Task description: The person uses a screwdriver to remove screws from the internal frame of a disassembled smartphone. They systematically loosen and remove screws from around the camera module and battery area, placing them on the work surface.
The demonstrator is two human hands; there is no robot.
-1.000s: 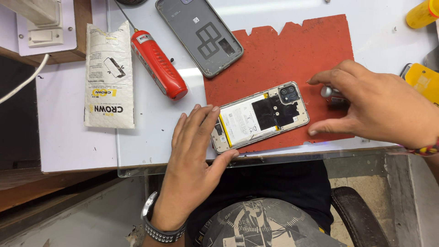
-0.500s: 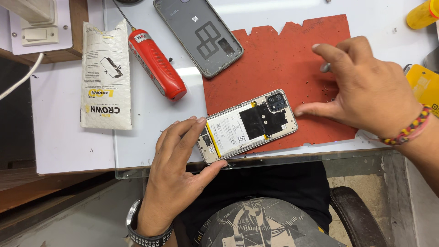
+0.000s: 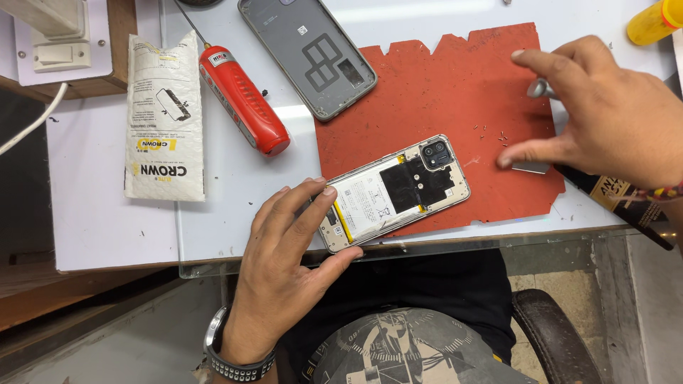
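Observation:
An opened phone (image 3: 398,188) lies face down, its battery and boards showing, half on the red mat (image 3: 441,92) near the front edge of the table. My left hand (image 3: 292,249) holds its lower left end between thumb and fingers. My right hand (image 3: 605,114) hovers over the mat's right edge, fingers spread, above a small metal tool (image 3: 538,89) and a small grey part (image 3: 530,168). Several tiny screws (image 3: 494,135) lie on the mat left of that hand. The phone's grey back cover (image 3: 309,53) rests at the mat's top left corner.
A red-handled screwdriver (image 3: 242,99) lies left of the cover. Further left lies a white padded pouch (image 3: 163,117). A yellow bottle (image 3: 651,21) is at the top right, and a dark box (image 3: 619,199) sits under my right wrist. The table's front edge (image 3: 427,245) runs just below the phone.
My right hand has lifted from beside the phone and moved right and up, opening its fingers. My left hand has stayed on the phone's end.

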